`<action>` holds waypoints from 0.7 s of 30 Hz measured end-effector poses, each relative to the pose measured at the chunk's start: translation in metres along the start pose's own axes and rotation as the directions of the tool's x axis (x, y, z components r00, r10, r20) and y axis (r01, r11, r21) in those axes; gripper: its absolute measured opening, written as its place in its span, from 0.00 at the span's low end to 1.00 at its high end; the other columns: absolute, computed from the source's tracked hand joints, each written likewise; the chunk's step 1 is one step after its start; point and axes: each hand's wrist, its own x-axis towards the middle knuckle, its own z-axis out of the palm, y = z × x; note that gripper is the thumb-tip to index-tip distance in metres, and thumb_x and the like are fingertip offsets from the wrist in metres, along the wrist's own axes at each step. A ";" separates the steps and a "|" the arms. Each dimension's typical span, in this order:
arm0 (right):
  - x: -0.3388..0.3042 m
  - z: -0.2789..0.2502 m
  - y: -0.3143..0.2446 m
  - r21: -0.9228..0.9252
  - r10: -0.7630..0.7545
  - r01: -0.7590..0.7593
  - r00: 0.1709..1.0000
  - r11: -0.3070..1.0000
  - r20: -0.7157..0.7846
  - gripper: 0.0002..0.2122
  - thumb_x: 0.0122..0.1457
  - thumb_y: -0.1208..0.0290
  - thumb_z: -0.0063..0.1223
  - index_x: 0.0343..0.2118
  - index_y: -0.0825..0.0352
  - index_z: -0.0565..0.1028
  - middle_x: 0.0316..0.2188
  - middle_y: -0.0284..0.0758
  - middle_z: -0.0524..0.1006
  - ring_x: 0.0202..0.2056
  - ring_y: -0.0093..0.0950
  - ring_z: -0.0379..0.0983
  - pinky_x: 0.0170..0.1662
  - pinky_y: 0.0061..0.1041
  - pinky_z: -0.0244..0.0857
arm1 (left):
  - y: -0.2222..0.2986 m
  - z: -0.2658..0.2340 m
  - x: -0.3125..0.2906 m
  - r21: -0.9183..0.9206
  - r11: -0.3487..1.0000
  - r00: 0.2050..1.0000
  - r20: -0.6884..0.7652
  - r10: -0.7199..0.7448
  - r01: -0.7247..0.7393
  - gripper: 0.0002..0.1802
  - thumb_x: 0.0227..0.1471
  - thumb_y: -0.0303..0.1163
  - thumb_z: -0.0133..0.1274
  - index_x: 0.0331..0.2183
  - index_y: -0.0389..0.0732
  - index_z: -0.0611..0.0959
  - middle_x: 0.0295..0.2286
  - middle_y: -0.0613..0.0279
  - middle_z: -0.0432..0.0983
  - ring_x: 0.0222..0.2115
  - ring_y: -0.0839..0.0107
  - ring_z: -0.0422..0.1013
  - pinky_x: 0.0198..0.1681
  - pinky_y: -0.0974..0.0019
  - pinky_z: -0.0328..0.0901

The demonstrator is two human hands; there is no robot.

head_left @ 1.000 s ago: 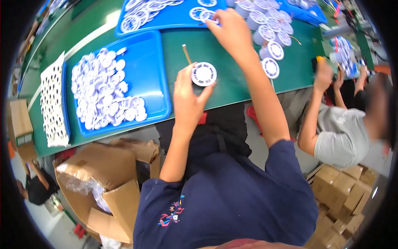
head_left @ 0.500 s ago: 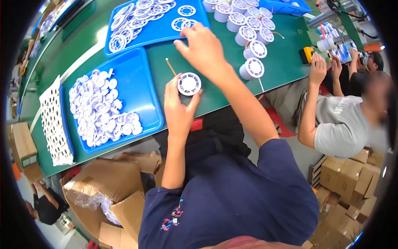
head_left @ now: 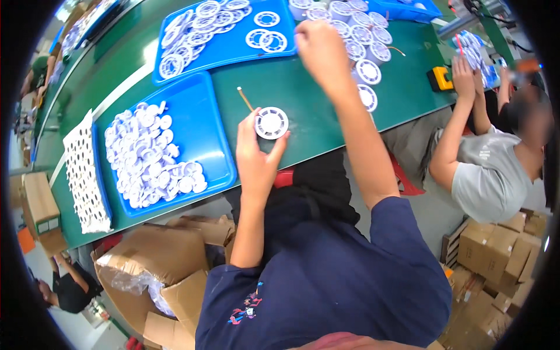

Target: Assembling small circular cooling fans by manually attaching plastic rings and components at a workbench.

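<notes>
In my left hand point(head_left: 256, 149) is a white round housing point(head_left: 272, 123) with a slotted ring on its top, gripped between thumb and fingers just above the green table. A thin orange-brown cable point(head_left: 245, 99) with a small pale connector sticks out from its far side. Farther off to the right, my right hand point(head_left: 321, 49) is over the table between the ring tray and a cluster of similar white cylinders point(head_left: 368, 71). Its fingers are curled in; whatever they may hold is hidden. White slotted rings point(head_left: 266, 19) lie in the blue tray point(head_left: 233, 60) left of that hand.
A second blue tray point(head_left: 219, 137) at the left holds a heap of small white round parts point(head_left: 143, 154). Beside it lies a white sheet with dark dots point(head_left: 87, 175). At the right, a co-worker point(head_left: 490, 169) works near a yellow device point(head_left: 440, 79). An opened carton point(head_left: 157, 251) stands below the table.
My right hand has moved right, from the ring tray's near edge toward the cylinders, and its fingers have curled in. My left hand still grips the housing.
</notes>
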 end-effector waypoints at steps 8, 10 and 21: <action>0.046 0.037 -0.026 -0.267 0.118 0.030 0.846 0.963 0.520 0.24 0.52 0.44 0.71 0.36 0.64 0.88 0.37 0.45 0.87 0.42 0.46 0.86 0.46 0.44 0.80 | 0.001 -0.001 -0.002 0.017 1.000 1.000 0.017 0.000 0.000 0.36 0.49 0.28 0.73 0.58 0.33 0.76 0.51 0.46 0.77 0.52 0.48 0.76 0.55 0.52 0.71; 0.048 0.043 -0.024 -0.229 0.106 0.027 0.830 0.973 0.548 0.22 0.52 0.48 0.71 0.37 0.66 0.87 0.39 0.45 0.87 0.42 0.47 0.86 0.46 0.45 0.80 | 0.002 0.000 -0.001 0.006 1.000 0.999 0.030 0.016 -0.016 0.37 0.49 0.28 0.73 0.58 0.33 0.77 0.51 0.45 0.77 0.52 0.48 0.76 0.55 0.52 0.71; -0.101 -0.051 -0.055 0.527 0.506 -0.628 0.776 0.572 0.376 0.13 0.64 0.70 0.66 0.44 0.75 0.79 0.24 0.42 0.81 0.24 0.34 0.81 0.30 0.32 0.74 | 0.004 0.001 -0.002 0.004 0.999 0.999 0.005 -0.037 0.037 0.36 0.49 0.27 0.74 0.58 0.33 0.78 0.50 0.48 0.79 0.50 0.54 0.78 0.55 0.57 0.71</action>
